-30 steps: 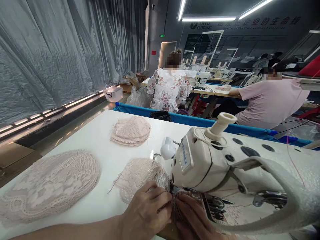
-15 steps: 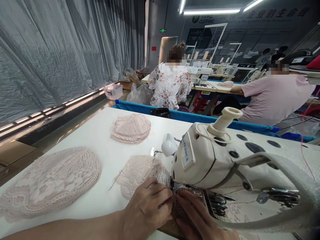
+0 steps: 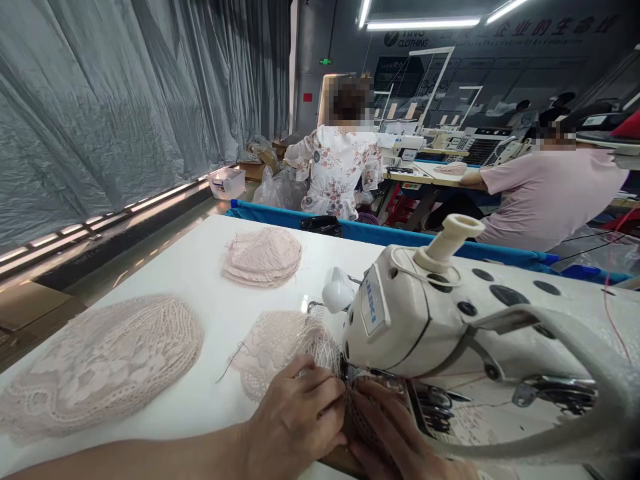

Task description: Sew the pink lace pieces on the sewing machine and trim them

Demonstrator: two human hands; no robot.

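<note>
A pale pink lace piece (image 3: 270, 343) lies partly under the head of a white sewing machine (image 3: 400, 320), with a loose thread end trailing at its left. My left hand (image 3: 300, 417) is closed, its bent fingers pinching the lace just in front of the needle area. Close beside it, my right hand (image 3: 393, 430) presses its fingers together on the lace's near edge, right of the needle. The needle and presser foot are mostly hidden behind the machine head and my fingers.
A stack of lace pieces (image 3: 115, 360) lies on the white table (image 3: 200, 267) at left. Farther back sits a smaller pile of lace cups (image 3: 263, 257). Blue cloth (image 3: 395, 233) borders the table's far side. Two co-workers (image 3: 343, 163) sit beyond, near other machines.
My hands and the lace stay almost in place; the right fingers shift very slightly. Beyond the table, the co-worker in the floral top has moved an arm out to the left.
</note>
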